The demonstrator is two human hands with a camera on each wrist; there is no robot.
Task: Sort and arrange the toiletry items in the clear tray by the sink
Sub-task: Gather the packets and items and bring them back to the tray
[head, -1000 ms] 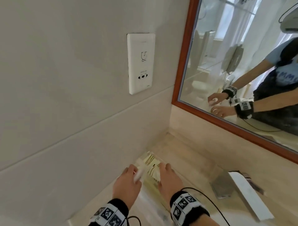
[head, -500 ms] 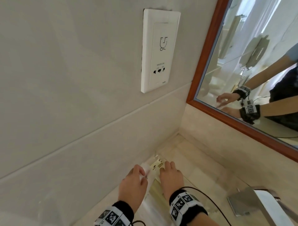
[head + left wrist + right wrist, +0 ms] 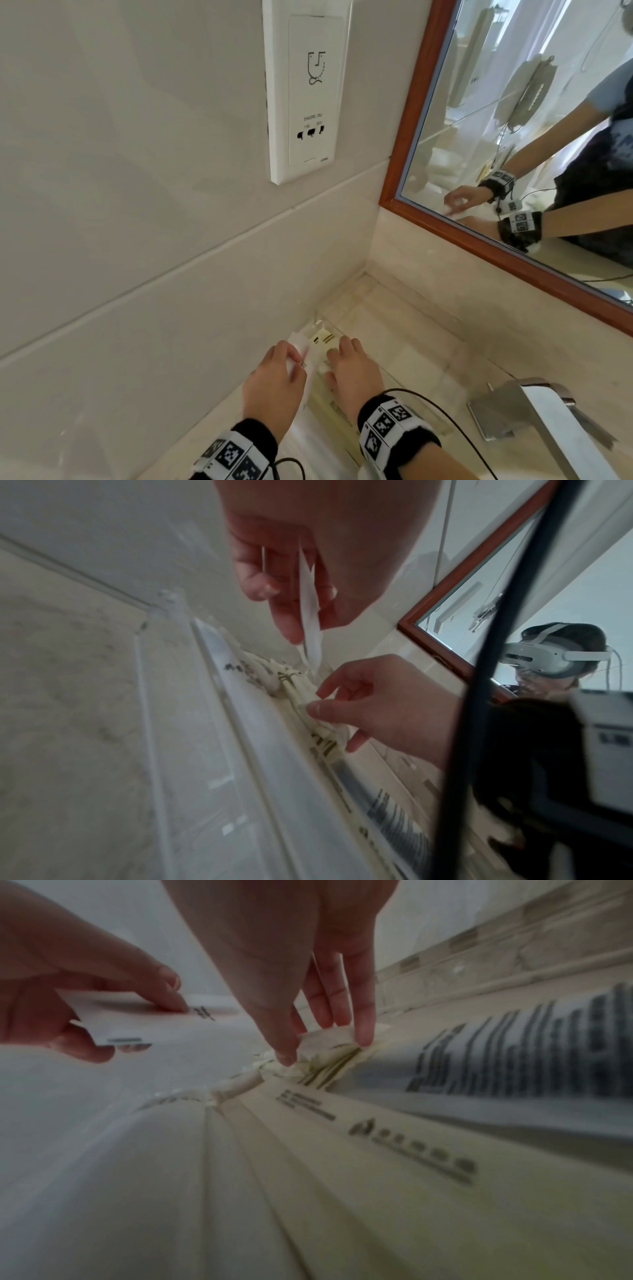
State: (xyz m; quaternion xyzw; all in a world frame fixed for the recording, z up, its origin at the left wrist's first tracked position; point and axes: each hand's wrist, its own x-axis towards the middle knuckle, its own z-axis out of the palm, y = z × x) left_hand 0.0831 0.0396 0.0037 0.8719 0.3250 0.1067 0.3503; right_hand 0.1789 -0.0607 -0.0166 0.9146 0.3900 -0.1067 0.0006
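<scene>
A: What are the hands doing?

B: The left hand (image 3: 274, 383) pinches a thin white sachet (image 3: 301, 356) edge-on between thumb and fingers, just above the tray (image 3: 205, 685). The right hand (image 3: 352, 373) has its fingers curled down, the tips gripping the crinkled ends of the cream packets (image 3: 329, 1053) lying in the tray.

A: Materials?

B: The tray is clear hard plastic, long and narrow, with straight walls. The packets are soft, flat and matte cream with dark print; I can't count them, since they overlap. The sachet is smooth white paper or film, one only, with a short line of print.

A: Where is the tray?

B: On the pale veined stone counter (image 3: 411, 342), pushed into the far left corner against the tiled wall (image 3: 137, 240).

A: Anything else?

B: One white shaver socket (image 3: 308, 89) on the wall, one wood-framed mirror (image 3: 513, 137) to the right, and one square chrome tap (image 3: 534, 421) near right. Each wrist wears a black band with checked markers.
</scene>
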